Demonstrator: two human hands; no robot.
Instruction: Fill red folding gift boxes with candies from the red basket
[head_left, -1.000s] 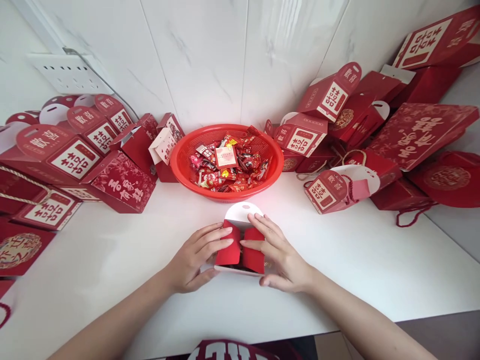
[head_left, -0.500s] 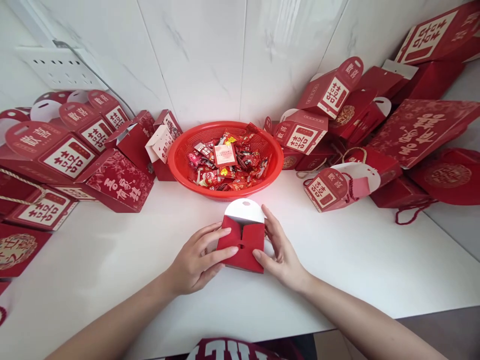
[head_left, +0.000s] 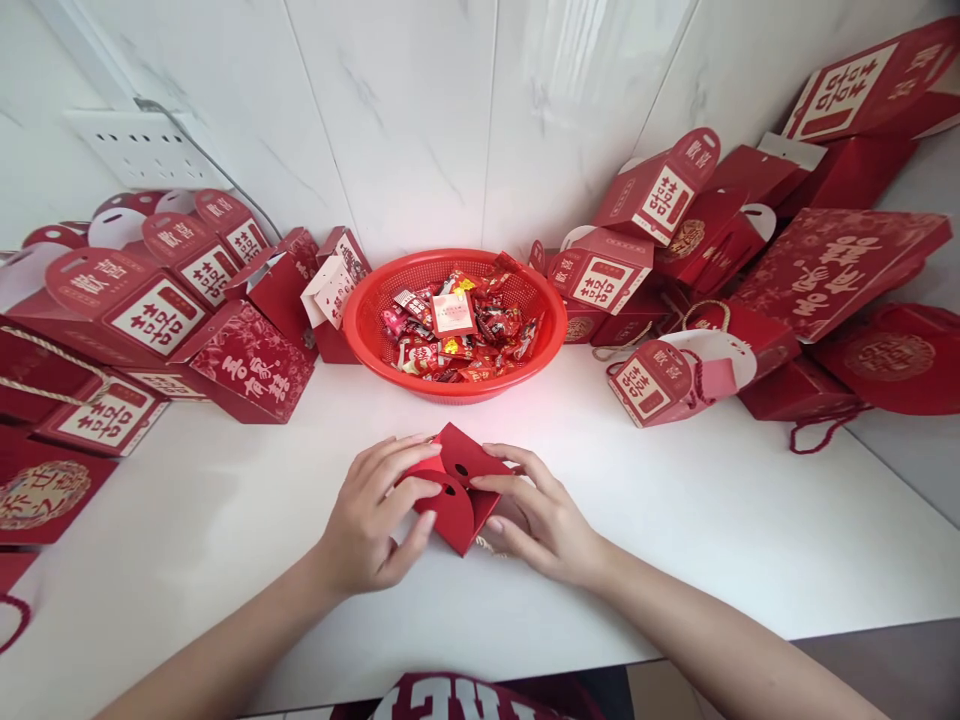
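A small red gift box (head_left: 466, 500) sits turned cornerwise between my hands, its flaps folded inward and a rounded flap with a small hole showing on the left. My left hand (head_left: 379, 515) grips its left side, with fingertips on the rounded flap. On the right side, my right hand (head_left: 540, 515) holds the box with fingers over its edge and the thumb near the lower corner. A bit of cream cord (head_left: 489, 547) shows beneath the box by the right thumb. The box's underside is hidden.
Behind my hands stands a red basket (head_left: 456, 395) of wrapped candies (head_left: 457, 345). Red gift boxes (head_left: 251, 365) crowd the left, and more boxes (head_left: 645, 385) are stacked at the right. A socket strip (head_left: 142, 145) is on the tiled wall.
The box has turned cornerwise. Its white rounded flap no longer shows, and red flaps with holes now face up. Both hands have shifted their hold around it.
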